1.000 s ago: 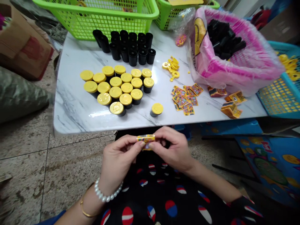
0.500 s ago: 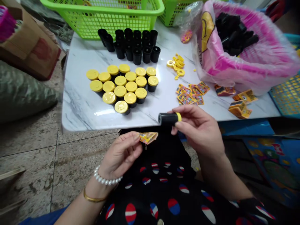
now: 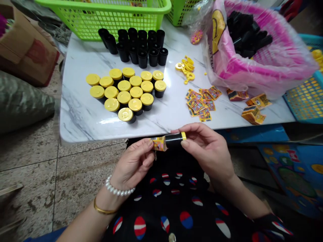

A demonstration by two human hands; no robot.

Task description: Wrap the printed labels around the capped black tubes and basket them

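Observation:
My left hand (image 3: 137, 156) pinches a printed yellow-orange label sleeve (image 3: 158, 144) by its left end. From the right, my right hand (image 3: 205, 144) grips a small black bottle (image 3: 173, 140) by its yellow-capped end. The bottle lies sideways and its far end is at the sleeve's open mouth, seemingly just inside. Both hands are over my lap at the table's front edge. On the table ahead stand several black bottles with yellow caps (image 3: 124, 97), and behind them several plain black containers (image 3: 142, 58). Loose flat label sleeves (image 3: 199, 102) lie to the right.
Yellow plastic pieces (image 3: 186, 69) lie on the marble-patterned table (image 3: 83, 117). A green basket (image 3: 106, 20) stands at the back. A pink, plastic-lined basket (image 3: 262, 75) holds black pieces. Folded label stacks (image 3: 253, 115) sit near the right edge, and a blue basket (image 3: 302, 104) is beyond.
My right hand has brought the black bottle left and down to the label sleeve, and the two now meet. The sleeve has opened out around the bottle's end. The view has shifted slightly.

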